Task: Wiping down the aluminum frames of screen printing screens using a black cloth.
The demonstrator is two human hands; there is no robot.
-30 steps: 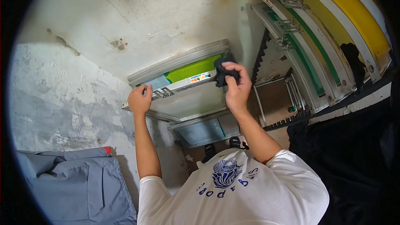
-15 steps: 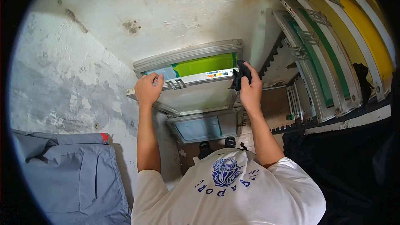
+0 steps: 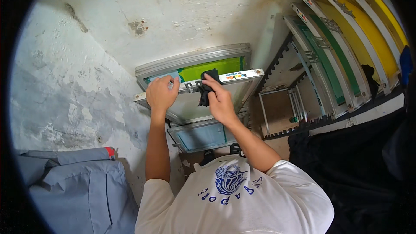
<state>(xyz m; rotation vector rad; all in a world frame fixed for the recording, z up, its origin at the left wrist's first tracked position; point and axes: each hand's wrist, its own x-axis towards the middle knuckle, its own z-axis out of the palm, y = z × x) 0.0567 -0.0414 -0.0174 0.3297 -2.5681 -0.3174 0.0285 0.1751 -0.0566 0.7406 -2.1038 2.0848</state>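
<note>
A metal-framed screen printing frame with pale mesh stands tilted in front of me. Gripping its top bar near the left end is my left hand, fingers closed over the edge. My right hand pinches a black cloth and presses it on the same bar, just right of a metal clip near the middle. Behind leans another frame with lime-green and pale blue mesh, against the wall. Below the held frame sits one with light blue mesh; its upper part is hidden.
On the right, a black slotted rack holds several upright screens with green and yellow mesh. A grey garment hangs at lower left by the peeling wall. Dark fabric fills the lower right, and something blue shows at the right rim.
My right hand and the black cloth have slid left along the top bar, from its right end to near the middle. My left hand keeps its hold near the left end.
</note>
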